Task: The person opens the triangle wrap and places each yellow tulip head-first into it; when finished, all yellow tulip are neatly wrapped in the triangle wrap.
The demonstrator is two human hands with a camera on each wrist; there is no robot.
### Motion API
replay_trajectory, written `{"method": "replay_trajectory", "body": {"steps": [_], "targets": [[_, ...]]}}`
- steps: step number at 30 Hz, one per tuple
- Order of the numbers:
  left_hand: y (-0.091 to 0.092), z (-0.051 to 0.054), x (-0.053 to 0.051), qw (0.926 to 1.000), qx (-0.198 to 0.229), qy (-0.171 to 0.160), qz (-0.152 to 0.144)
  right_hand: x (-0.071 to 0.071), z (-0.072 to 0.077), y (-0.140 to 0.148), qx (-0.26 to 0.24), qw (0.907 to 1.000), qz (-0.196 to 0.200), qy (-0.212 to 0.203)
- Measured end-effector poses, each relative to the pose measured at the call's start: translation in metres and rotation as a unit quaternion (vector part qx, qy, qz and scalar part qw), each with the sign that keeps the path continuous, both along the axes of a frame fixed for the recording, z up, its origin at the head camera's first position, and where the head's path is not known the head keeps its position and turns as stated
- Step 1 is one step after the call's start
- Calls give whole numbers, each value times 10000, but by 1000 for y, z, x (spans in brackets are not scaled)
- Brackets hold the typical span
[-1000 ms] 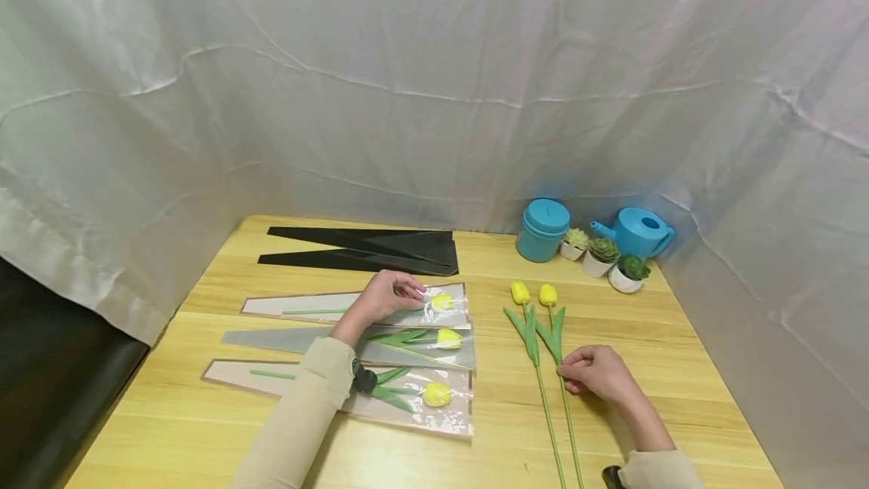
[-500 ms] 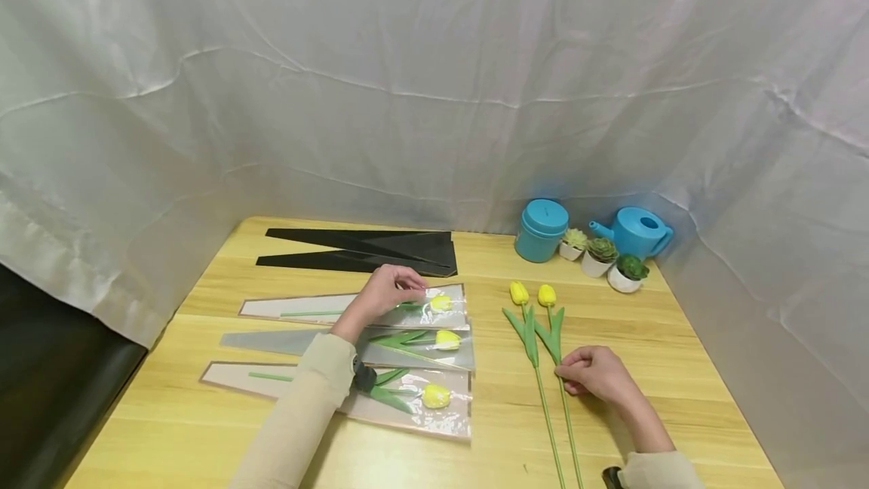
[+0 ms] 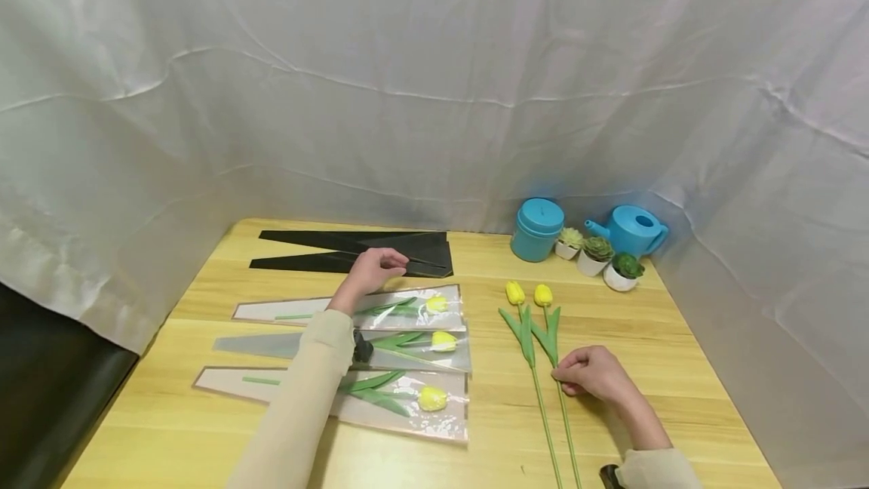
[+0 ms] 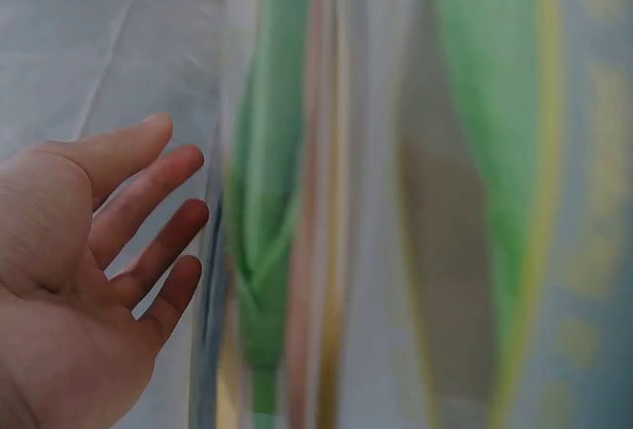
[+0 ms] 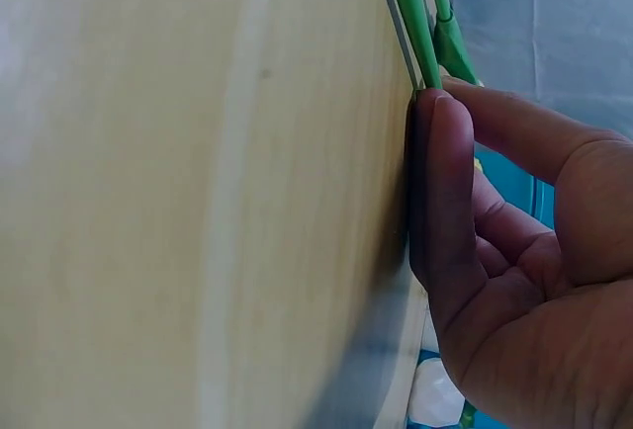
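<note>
My left hand, its fingers loosely bent and holding nothing in the left wrist view, is over the near edge of the black sleeves. Below it lie three sleeves, each with a yellow tulip inside: the top one, a grey middle one and the lowest one. At the right, two loose tulips lie side by side. My right hand pinches the stem of the right-hand tulip just under its leaves; the right wrist view shows thumb and finger on the green stem.
A blue lidded canister, several small potted succulents and a blue watering can stand at the back right of the wooden table. Grey-white curtains hang around the table.
My left hand has moved from the top filled sleeve back to the black sleeves. My right hand keeps its pinch on the stem. The head view has shifted slightly.
</note>
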State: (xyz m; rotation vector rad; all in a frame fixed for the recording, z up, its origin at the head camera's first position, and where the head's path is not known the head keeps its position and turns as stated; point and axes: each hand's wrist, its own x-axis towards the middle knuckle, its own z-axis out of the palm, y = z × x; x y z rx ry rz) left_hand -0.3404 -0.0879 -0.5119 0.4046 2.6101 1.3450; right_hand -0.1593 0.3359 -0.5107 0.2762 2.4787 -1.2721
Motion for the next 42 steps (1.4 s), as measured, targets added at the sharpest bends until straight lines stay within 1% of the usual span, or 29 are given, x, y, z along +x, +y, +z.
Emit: {"method": "replay_trajectory", "body": {"steps": [4, 8, 12, 17, 19, 22, 24, 27, 29, 31, 35, 37, 42], "targets": [[-3, -4, 1, 9997, -214, -38, -57, 0, 1, 1, -41, 10000, 36, 12], [-3, -6, 3, 9995, -276, -95, -69, 1, 1, 1, -89, 10000, 17, -7], [-3, -7, 3, 9992, -387, -104, -38, 1, -1, 2, -78, 10000, -29, -20], [-1, -7, 4, 9989, -444, -112, 82, 1, -2, 3, -87, 9999, -63, -55], [0, -8, 3, 9991, -413, -67, 94, 1, -3, 3, -106, 9999, -68, -58], [2, -8, 0, 9991, -427, 21, -8, 2, -3, 2, -156, 9998, -80, -58], [3, -9, -1, 9989, -463, 2, -89, 2, -3, 2, -190, 9998, -67, -44], [5, -9, -4, 9986, -494, -116, -137, 1, -4, 2, -240, 9997, -34, -13], [7, -9, -4, 9986, -471, -213, -87, 1, -4, 2, -246, 9997, -27, 15], [8, -8, -5, 9987, -463, -220, -29, 0, -4, 3, -249, 9997, -27, 32], [10, -7, -6, 9987, -482, -124, 60, 0, -4, 4, -282, 9996, -34, 42], [12, -6, -7, 9991, -428, -60, -20, 0, -3, 4, -307, 9995, -24, 27], [20, -9, -10, 9990, -192, -30, -409, 0, -3, 3, -331, 9995, 2, 10]]}}
